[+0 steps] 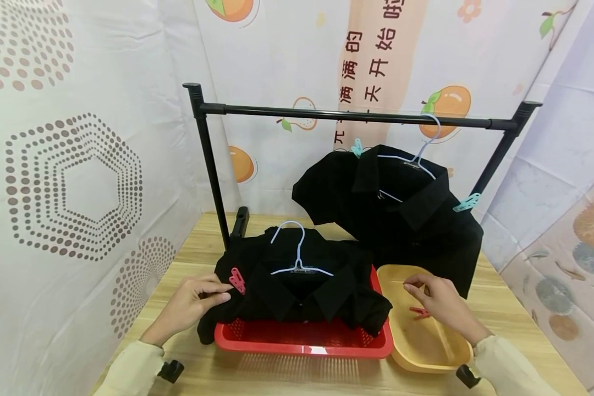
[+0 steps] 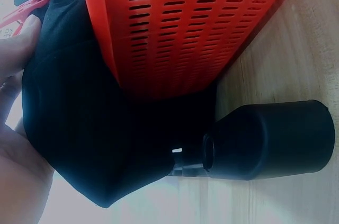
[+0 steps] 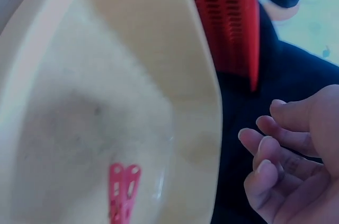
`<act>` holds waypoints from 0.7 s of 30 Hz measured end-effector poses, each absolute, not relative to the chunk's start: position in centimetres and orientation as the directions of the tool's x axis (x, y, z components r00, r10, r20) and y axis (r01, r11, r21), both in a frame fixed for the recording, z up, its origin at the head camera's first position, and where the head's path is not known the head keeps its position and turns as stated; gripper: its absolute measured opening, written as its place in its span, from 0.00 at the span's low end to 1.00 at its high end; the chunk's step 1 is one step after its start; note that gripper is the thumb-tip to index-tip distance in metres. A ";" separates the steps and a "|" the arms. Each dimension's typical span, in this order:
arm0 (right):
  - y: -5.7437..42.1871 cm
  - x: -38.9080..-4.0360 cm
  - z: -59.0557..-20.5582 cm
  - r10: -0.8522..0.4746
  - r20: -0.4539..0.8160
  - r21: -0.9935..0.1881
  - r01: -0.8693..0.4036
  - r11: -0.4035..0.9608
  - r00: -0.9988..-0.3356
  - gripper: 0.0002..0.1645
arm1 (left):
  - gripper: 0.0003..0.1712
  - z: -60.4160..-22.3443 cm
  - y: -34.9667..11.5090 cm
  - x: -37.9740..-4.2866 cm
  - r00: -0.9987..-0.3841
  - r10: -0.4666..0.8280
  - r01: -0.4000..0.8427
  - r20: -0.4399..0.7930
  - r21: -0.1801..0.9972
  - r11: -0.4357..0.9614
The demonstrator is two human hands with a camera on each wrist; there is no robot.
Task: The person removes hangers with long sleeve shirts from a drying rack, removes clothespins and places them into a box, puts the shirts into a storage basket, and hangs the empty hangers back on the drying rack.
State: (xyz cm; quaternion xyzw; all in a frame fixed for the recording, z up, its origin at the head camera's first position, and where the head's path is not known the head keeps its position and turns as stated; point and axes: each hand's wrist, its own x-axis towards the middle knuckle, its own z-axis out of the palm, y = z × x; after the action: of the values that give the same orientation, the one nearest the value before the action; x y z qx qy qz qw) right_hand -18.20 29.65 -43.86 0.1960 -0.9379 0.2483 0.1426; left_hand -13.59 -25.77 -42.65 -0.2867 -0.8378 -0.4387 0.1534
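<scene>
My left hand (image 1: 200,294) is at the shoulder of a black collared shirt (image 1: 322,247), its thumb and forefinger tips slightly apart beside a pink clothespin (image 1: 237,280) on the cloth. In the left wrist view a fingertip lies right by this clothespin (image 2: 26,9). A light blue hanger (image 1: 298,264) sits inside the shirt's collar, hook upward. The shirt lies over a red perforated basket (image 1: 302,350). Over a yellow basin (image 1: 393,272) hovers my right hand (image 1: 440,300), loosely curled and holding nothing. One red clothespin (image 3: 123,192) lies in the basin.
A black rack's bar (image 1: 297,113) spans behind the basket. At its right hangs another black shirt (image 1: 425,225) on a light blue hanger (image 1: 433,137), with teal clothespins (image 1: 467,202) at its shoulders. The rack's post (image 1: 210,165) stands left of the basket.
</scene>
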 end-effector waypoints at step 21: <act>26.4 -16.3 -39.5 -0.306 0.503 -0.405 -0.533 0.743 -0.808 0.06 | 0.11 -42.7 -25.8 -13.4 -0.795 0.336 0.607 0.505 0.659 0.444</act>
State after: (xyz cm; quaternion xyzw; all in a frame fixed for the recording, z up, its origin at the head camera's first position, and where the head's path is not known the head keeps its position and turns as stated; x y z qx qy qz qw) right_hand -16.29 26.35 -39.49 0.2304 -0.9103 0.2749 0.2068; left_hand -13.42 -25.78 -42.69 -0.2818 -0.8361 -0.4455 0.1520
